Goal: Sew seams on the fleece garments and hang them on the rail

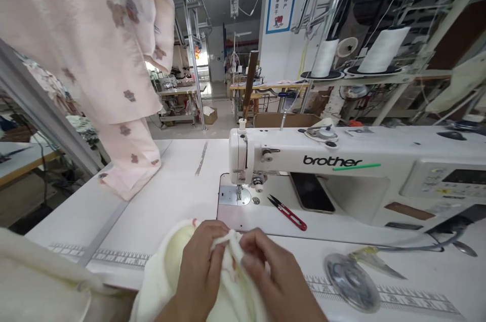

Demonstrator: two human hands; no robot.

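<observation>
Pale cream fabric [159,281] with small reddish marks is bunched over the table's front edge. My left hand [201,261] pinches a folded edge of it between thumb and fingers. Close beside it, my right hand [269,266] grips the same fabric, its fingers curled and slightly blurred. Just beyond both hands stands a white sewing machine [281,150], its presser foot [239,194] over the metal needle plate [228,195]. No fabric lies beneath the foot. Red-handled thread snips [288,213] rest on the machine bed to the right of the needle.
A dark phone [311,191] lies under the machine arm. Pink patterned fabric [125,84] hangs at the left down to the tabletop. A round clear case [352,281] sits at the front right on a printed ruler strip [421,299]. Thread cones [325,57] stand behind.
</observation>
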